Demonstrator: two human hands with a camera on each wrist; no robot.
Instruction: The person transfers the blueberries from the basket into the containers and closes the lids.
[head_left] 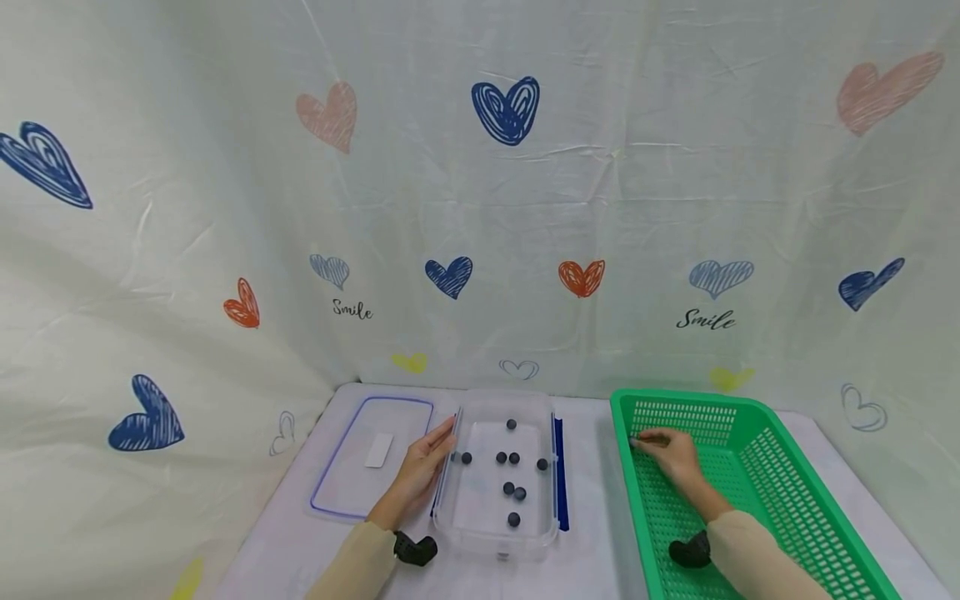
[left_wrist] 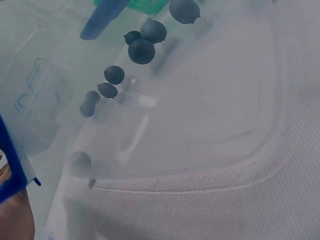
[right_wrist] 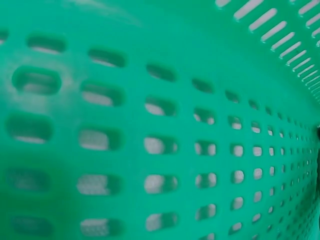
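A clear plastic container (head_left: 491, 533) stands mid-table with several dark blue-grey balls (head_left: 513, 458) inside; up close in the left wrist view, the balls (left_wrist: 141, 51) have small pointed tips. My left hand (head_left: 423, 467) rests against the container's left side, its fingers fairly straight. In the left wrist view, part of the hand (left_wrist: 15, 215) shows beside a blue side clip (left_wrist: 10, 160). My right hand (head_left: 675, 458) reaches into a green basket (head_left: 780, 500), fingertips together at its left wall, pinching a small greyish thing (head_left: 634, 442) too small to identify. The right wrist view shows only the perforated basket wall (right_wrist: 135, 130).
To the left of the container lies a clear lid (head_left: 345, 475) with a blue rim and a white label (head_left: 379, 450). Another blue clip (head_left: 561, 475) sticks out at the container's right side. A white curtain (head_left: 480, 208) printed with hearts hangs behind the table (head_left: 588, 500).
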